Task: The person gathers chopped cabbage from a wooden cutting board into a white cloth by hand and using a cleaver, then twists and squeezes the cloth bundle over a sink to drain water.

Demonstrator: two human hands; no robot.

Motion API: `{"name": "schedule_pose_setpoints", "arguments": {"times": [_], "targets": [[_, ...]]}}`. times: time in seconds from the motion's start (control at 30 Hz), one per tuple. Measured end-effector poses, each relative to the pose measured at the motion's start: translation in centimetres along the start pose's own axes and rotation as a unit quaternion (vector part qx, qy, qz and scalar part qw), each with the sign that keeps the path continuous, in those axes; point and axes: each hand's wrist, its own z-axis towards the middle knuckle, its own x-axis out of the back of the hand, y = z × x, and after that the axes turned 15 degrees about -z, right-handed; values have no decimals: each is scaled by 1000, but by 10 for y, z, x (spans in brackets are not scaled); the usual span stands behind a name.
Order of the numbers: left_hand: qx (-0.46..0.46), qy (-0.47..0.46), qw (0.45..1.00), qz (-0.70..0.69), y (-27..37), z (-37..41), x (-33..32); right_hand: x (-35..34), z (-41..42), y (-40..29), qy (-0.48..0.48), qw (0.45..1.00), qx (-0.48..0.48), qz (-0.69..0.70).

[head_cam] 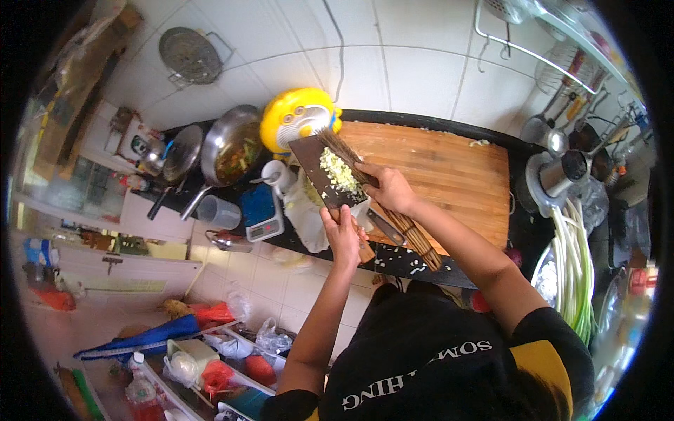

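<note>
My left hand grips the wooden handle of a cleaver, its broad dark blade held flat at the left end of the cutting board. Chopped pale green vegetable lies heaped on the blade. Around a bundled stick brush my right hand is closed, with the brush's bristly end beside the heap. Beneath the cleaver is a white plastic bag, its contents partly hidden. A second knife's handle shows between the bag and the board.
To the left stand a digital scale, a plastic measuring jug, a white cup and a wok with food. A yellow cartoon-faced object stands behind the blade. Long scallions lie over a bowl at right.
</note>
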Motion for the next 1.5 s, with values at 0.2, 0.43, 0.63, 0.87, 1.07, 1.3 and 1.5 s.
{"name": "schedule_pose_setpoints", "arguments": {"times": [0.2, 0.43, 0.63, 0.87, 1.07, 1.3, 1.5], "targets": [[11, 56, 994, 97, 17, 28, 41, -32, 28, -24, 37, 998, 15, -56], [64, 56, 996, -15, 9, 38, 47, -34, 2, -55, 32, 971, 200, -127], [97, 42, 994, -17, 16, 39, 44, -55, 8, -48, -12, 975, 116, -189], [51, 72, 996, -21, 26, 21, 35, -59, 14, -30, -1, 976, 23, -217], [22, 68, 997, -33, 43, 16, 31, -28, -7, -47, 90, 978, 76, -172], [27, 41, 998, -44, 50, 33, 34, -24, -40, -72, 37, 961, 160, -224], [63, 63, 996, -4, 71, 5, 40, -18, -7, -16, 18, 958, 38, -284]]}}
